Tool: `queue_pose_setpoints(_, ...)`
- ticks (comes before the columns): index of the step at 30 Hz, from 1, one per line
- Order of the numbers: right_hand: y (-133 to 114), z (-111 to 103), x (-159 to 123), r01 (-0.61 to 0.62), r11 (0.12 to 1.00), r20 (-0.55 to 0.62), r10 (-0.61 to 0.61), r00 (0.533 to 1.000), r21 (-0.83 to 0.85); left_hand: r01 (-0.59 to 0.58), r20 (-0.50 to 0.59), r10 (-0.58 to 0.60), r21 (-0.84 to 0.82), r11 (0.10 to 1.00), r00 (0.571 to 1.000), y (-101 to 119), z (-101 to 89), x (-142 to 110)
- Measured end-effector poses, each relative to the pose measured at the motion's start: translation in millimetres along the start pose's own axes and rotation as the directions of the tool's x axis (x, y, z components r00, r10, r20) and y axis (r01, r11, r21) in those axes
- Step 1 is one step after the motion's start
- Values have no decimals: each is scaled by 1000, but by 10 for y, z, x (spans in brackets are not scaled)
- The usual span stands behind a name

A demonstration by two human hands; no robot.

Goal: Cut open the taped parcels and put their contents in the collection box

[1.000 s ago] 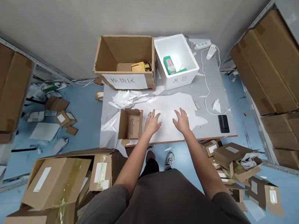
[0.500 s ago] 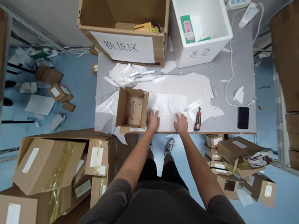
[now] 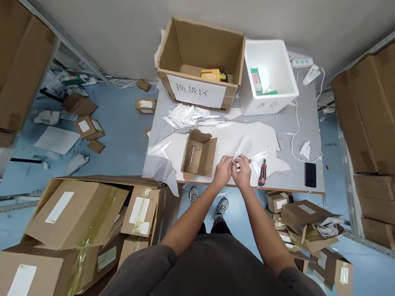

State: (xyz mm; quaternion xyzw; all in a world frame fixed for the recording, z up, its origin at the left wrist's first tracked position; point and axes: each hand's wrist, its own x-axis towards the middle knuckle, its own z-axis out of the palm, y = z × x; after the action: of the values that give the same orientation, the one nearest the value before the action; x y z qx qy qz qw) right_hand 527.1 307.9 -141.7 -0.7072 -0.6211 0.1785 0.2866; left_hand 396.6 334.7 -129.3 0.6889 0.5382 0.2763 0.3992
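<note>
My left hand (image 3: 222,172) and my right hand (image 3: 242,172) are together near the table's front edge, fingers closed on a thin white sheet (image 3: 243,145). The sheet stands up from between my fingertips; whether it is paper or a plastic bag I cannot tell. Left of my hands an open small cardboard box (image 3: 206,158) sits on the table, with nothing seen inside. Just right of my right hand lies a red and black utility knife (image 3: 263,174). White paper scraps (image 3: 185,116) are heaped behind the box.
A large cardboard box (image 3: 194,91) and a white foam box (image 3: 269,104) holding small packages stand at the back of the table. A phone (image 3: 310,174) lies at right beside a white cable (image 3: 298,128). Stacked cartons (image 3: 74,214) crowd the floor at left, more (image 3: 302,214) at right.
My hands, earlier apart and flat on the white sheet, have come together and lifted it between their fingers. The small box is turned slightly. The camera view has shifted.
</note>
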Motion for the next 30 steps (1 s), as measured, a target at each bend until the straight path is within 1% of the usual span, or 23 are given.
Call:
queue_pose_setpoints(1, -151, -105, 7, 40, 999, -23, -39, 999, 25, -33, -25, 32, -39, 999, 999, 81, -131, -48)
queue_pose_setpoints(3, -422, -268, 35, 131, 990, -12, -131, 991, 59, -91, -27, 88, -97, 991, 996, 159, -429, -130)
queue_pose_setpoints(5, -649, -330, 74, 220, 973, 52, -224, 973, 70, -131, 23, 135, -126, 983, 991, 133, -748, -190)
queue_pose_setpoints(6, -748, -314, 93, 246, 967, 88, -251, 964, 65, -143, 50, 151, -126, 982, 987, 90, -902, -213)
queue_pose_setpoints(7, -839, -266, 112, 255, 966, 122, -259, 958, 51, -152, 70, 160, -114, 982, 985, 35, -1045, -233)
queue_pose_setpoints(9, -996, -83, 142, 219, 976, 178, -214, 961, -9, -165, 94, 169, -45, 985, 981, -98, -1287, -275)
queue_pose_setpoints(11, -1127, 177, 169, 140, 985, 211, -117, 970, -97, -170, 98, 161, 89, 981, 982, -244, -1468, -336)
queue_pose_setpoints(13, -1238, 458, 206, 56, 982, 236, -13, 972, -178, -149, 97, 128, 262, 953, 987, -388, -1601, -425)
queue_pose_setpoints(14, -1288, 588, 228, 29, 978, 266, 28, 964, -206, -132, 100, 103, 344, 930, 990, -456, -1654, -475)
queue_pose_setpoints(16, -1378, 797, 275, 33, 971, 379, 62, 923, -238, -96, 127, 40, 471, 877, 991, -574, -1742, -573)
queue_pose_setpoints(18, -1450, 914, 303, 87, 963, 485, 50, 873, -257, -71, 161, -21, 544, 836, 987, -669, -1810, -646)
queue_pose_setpoints(19, -1476, 936, 300, 125, 958, 506, 25, 862, -260, -62, 171, -45, 568, 820, 984, -708, -1835, -668)
queue_pose_setpoints(20, -1495, 937, 282, 162, 952, 498, -11, 867, -261, -48, 172, -66, 589, 807, 983, -743, -1854, -682)
queue_pose_setpoints(23, -1507, 859, 139, 210, 936, 383, -91, 919, -283, 35, 120, -136, 611, 791, 983, -845, -1871, -687)
queue_pose_setpoints(25, -1493, 802, 5, 183, 926, 370, -51, 928, -331, 98, 78, -172, 570, 815, 982, -922, -1855, -682)
queue_pose_setpoints(26, -1485, 786, -58, 161, 918, 398, -4, 917, -364, 108, 69, -172, 542, 834, 983, -965, -1843, -681)
queue_pose_setpoints(27, -1478, 782, -111, 141, 907, 444, 55, 894, -397, 102, 67, -159, 521, 848, 985, -1010, -1831, -681)
queue_pose_setpoints(28, -1473, 789, -153, 124, 897, 497, 117, 860, -425, 85, 72, -141, 515, 853, 987, -1054, -1822, -682)
queue_pose_setpoints(30, -1472, 828, -200, 107, 883, 577, 202, 791, -456, 56, 81, -120, 552, 832, 989, -1135, -1817, -684)
